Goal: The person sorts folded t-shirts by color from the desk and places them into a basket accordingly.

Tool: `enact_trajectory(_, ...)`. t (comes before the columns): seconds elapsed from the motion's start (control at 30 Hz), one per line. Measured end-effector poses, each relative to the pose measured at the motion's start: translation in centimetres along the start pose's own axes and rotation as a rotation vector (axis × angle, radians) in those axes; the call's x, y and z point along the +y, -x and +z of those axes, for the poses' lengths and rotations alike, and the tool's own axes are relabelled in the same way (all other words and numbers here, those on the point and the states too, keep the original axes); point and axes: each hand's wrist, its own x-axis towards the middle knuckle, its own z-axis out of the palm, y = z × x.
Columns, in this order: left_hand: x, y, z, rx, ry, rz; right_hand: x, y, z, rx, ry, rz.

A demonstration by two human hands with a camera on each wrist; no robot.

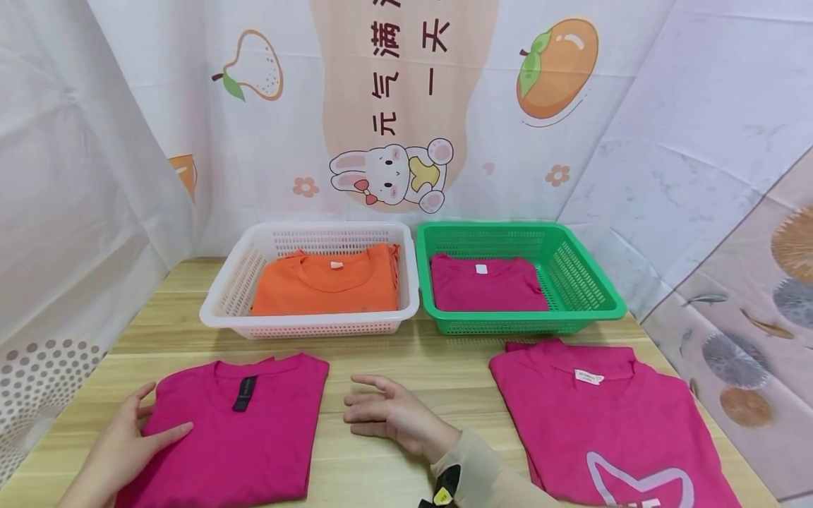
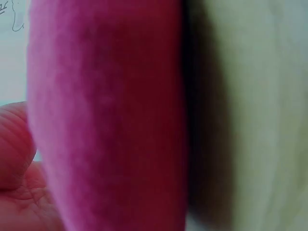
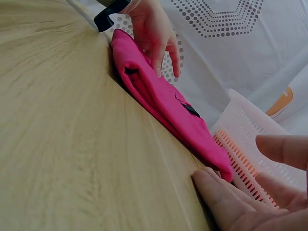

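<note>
A folded magenta T-shirt (image 1: 254,430) with a black neck label lies at the front left. My left hand (image 1: 136,437) is at its left side, the thumb over the cloth and the fingers along the outer edge. In the left wrist view the shirt's folded edge (image 2: 110,115) fills the middle, blurred, beside part of the hand (image 2: 24,187). My right hand (image 1: 394,416) is over the table just right of that shirt, fingers loosely extended and holding nothing. The right wrist view shows its spread fingers (image 3: 221,197) near the shirt's corner (image 3: 219,163).
Behind stand a white basket (image 1: 311,324) with orange folded shirts (image 1: 330,286) and a green basket (image 1: 514,326) with a magenta shirt (image 1: 485,289). Another magenta shirt (image 1: 603,416) with a pale print lies at the right. White patterned cloth (image 1: 267,155) hangs around the wooden table (image 1: 362,473).
</note>
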Motion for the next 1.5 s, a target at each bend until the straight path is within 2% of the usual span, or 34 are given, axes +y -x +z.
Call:
enact_trajectory(0.2, 0.6, 0.1, 0.1, -0.071, 0.152, -0.043, 0.0, 0.1, 0.1, -0.044, 0.023, 0.031)
enact_trajectory(0.3, 0.9, 0.1, 0.2, -0.094, 0.210, -0.028, 0.0, 0.1, 0.1, -0.048, 0.031, 0.035)
enact_trajectory(0.5, 1.5, 0.1, 0.6, -0.120, 0.272, -0.011, 0.1, 0.1, 0.0, -0.056, 0.041, 0.036)
enact_trajectory(0.73, 2.3, 0.1, 1.2, -0.109, 0.332, -0.021, 0.3, 0.0, 0.1, -0.056, 0.047, 0.032)
enact_trajectory(0.9, 3.0, 0.5, 1.9, -0.180, 0.403, 0.014, 0.2, 0.0, 0.2, -0.052, 0.061, 0.047)
enact_trajectory(0.97, 3.4, 0.5, 2.2, -0.212, 0.402, 0.037, 0.1, 0.0, 0.2, -0.055, 0.075, 0.055)
enact_trajectory(1.17, 4.4, 0.6, 3.2, -0.241, 0.407, 0.082, 0.1, -0.1, 0.1, -0.063, 0.094, 0.057)
enact_trajectory(1.4, 5.5, 0.7, 4.4, -0.330, 0.445, 0.156, 0.2, -0.1, -0.3, -0.077, 0.088, 0.067)
enact_trajectory(1.5, 6.1, 0.8, 4.8, -0.342, 0.446, 0.170, 0.1, -0.1, -0.5, -0.086, 0.092, 0.079)
